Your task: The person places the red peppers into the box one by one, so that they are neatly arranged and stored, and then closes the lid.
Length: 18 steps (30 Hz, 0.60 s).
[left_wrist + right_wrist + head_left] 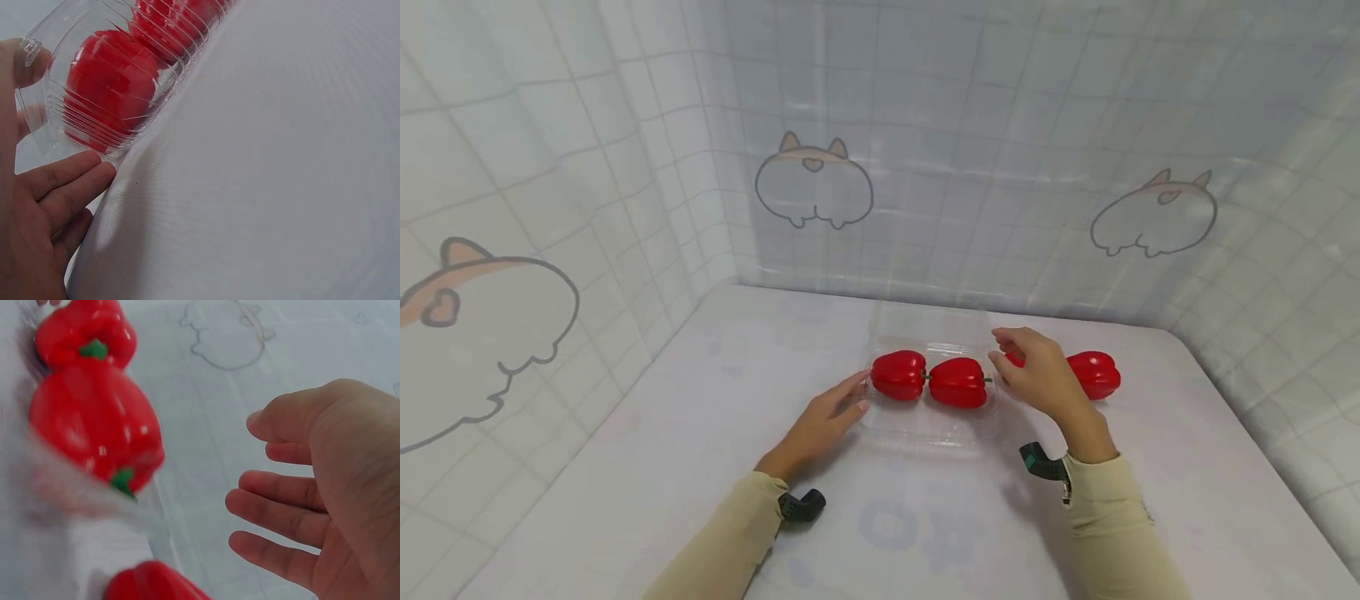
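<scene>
Two red bell peppers, a left one (898, 375) and a right one (958, 383), lie end to end in a clear plastic clamshell container (925, 427) whose lid (928, 323) is folded back. My left hand (822, 423) is at the container's left end, its fairly straight fingers (78, 181) touching the plastic. Over the container's right end hovers my right hand (1037, 373), fingers loosely extended and holding nothing. Beyond that hand lies another red pepper (1093, 375). More red (1015, 360) shows behind the right fingers, mostly hidden.
A white table (700, 433) carries everything. Behind and at both sides rise white grid-patterned sheets (970, 208) with cartoon animal prints. Dark wrist devices (1042, 462) sit on both sleeves.
</scene>
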Motion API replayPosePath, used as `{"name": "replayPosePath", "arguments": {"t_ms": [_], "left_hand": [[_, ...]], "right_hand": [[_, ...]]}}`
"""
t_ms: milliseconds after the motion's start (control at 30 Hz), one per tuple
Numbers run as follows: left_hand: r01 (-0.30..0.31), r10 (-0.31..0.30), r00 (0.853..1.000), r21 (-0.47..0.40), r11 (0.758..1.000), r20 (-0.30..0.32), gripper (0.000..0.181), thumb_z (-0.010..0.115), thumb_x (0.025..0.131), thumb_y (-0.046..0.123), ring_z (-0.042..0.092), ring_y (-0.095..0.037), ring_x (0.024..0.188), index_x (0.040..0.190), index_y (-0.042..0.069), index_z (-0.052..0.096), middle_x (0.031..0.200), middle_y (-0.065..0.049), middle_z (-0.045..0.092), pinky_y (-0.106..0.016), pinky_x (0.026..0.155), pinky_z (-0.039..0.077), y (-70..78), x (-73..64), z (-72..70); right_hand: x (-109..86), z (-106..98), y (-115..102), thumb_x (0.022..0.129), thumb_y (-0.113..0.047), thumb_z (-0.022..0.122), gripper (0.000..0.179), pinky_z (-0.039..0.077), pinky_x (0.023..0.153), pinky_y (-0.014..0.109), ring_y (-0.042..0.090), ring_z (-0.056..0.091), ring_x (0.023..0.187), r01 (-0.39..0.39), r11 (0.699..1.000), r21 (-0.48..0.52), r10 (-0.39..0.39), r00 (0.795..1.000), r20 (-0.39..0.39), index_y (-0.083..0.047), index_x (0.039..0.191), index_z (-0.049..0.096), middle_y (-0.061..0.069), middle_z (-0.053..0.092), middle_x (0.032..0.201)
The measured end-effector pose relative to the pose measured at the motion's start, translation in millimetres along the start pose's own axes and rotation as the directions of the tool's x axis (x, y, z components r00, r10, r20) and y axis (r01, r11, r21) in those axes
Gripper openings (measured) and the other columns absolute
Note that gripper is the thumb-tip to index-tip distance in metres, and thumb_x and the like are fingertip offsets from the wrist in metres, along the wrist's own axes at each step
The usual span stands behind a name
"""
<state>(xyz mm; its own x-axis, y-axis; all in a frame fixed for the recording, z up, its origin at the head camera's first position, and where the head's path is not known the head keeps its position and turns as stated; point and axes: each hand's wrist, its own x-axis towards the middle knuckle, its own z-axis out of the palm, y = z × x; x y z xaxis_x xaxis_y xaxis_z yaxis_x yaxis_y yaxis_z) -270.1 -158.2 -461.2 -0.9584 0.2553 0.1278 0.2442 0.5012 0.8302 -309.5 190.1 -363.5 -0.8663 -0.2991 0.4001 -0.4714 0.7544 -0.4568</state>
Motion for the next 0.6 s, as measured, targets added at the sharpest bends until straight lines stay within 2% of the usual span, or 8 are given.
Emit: {"name": "replayPosePath", "arguments": {"t_ms": [167, 433, 600], "left_hand": [[0.009, -0.009, 1.0, 0.003, 1.0, 0.003, 0.056, 0.057, 0.101, 0.041, 0.043, -0.02, 0.139, 0.154, 0.039, 0.038, 0.148, 0.004, 0.051, -0.055, 0.113, 0.033, 0.9, -1.0, -0.8], [-0.009, 0.009, 1.0, 0.015, 1.0, -0.013, 0.056, 0.056, 0.101, 0.043, 0.044, -0.02, 0.139, 0.154, 0.039, 0.038, 0.146, 0.004, 0.053, -0.055, 0.114, 0.033, -2.2, -0.4, 0.1], [-0.018, 0.018, 1.0, 0.0, 1.0, -0.01, 0.053, 0.056, 0.102, 0.038, 0.047, -0.02, 0.136, 0.153, 0.039, 0.039, 0.143, 0.003, 0.056, -0.055, 0.113, 0.033, -1.9, 0.5, 0.3]], "right_hand": [[-5.7, -9.6, 14.1, 0.093, -0.019, 0.071, 0.046, 0.056, 0.088, 0.052, 0.034, 0.065, 0.107, -0.035, 0.999, -0.013, 0.035, 0.999, -0.025, -0.005, 0.135, 0.06, 0.017, 0.067, 0.121], [-12.2, -23.2, 34.3, 0.096, -0.017, 0.064, 0.041, 0.057, 0.084, 0.053, 0.037, 0.066, 0.103, -0.098, 0.995, -0.001, 0.097, 0.991, -0.092, -0.001, 0.134, 0.06, 0.02, 0.066, 0.12], [-16.4, -27.0, 45.1, 0.097, -0.017, 0.063, 0.041, 0.058, 0.082, 0.052, 0.037, 0.066, 0.102, -0.131, 0.991, 0.003, 0.13, 0.987, -0.091, 0.0, 0.135, 0.06, 0.021, 0.065, 0.121]]}}
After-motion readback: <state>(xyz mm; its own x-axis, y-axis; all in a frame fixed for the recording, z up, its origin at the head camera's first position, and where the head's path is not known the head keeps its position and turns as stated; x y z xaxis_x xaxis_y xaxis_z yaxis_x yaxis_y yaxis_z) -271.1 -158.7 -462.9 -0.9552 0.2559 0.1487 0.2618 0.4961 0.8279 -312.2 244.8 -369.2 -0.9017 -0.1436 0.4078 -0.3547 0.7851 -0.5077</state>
